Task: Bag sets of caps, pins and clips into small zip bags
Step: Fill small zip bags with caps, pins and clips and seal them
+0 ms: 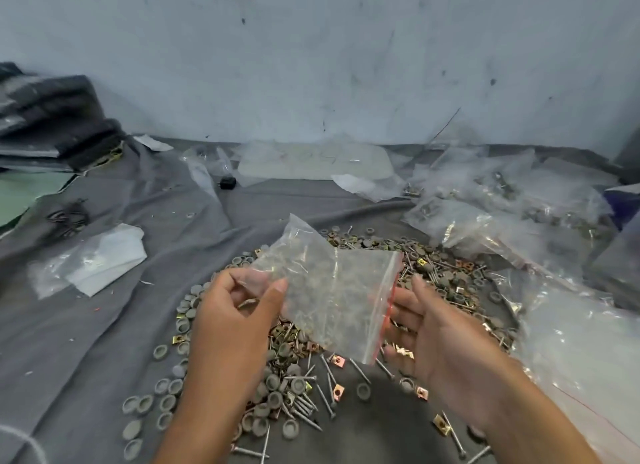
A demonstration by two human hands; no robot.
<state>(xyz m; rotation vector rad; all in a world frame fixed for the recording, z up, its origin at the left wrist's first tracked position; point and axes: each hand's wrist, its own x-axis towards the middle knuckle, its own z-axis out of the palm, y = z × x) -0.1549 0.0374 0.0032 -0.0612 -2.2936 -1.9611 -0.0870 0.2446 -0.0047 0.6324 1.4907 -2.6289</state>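
Observation:
A small clear zip bag with a red seal strip hangs in the air above the pile. My left hand pinches its left side between thumb and fingers. My right hand is at the red-strip mouth of the bag, fingers curled, with a few gold clips cupped in its palm. Below lies a heap of grey round caps, long steel pins and gold square clips spread on the grey cloth.
Filled and empty clear bags pile up at the right and back. A flat stack of empty bags lies at the left. Dark folded items sit at the far left by the wall. A small black object lies at the back.

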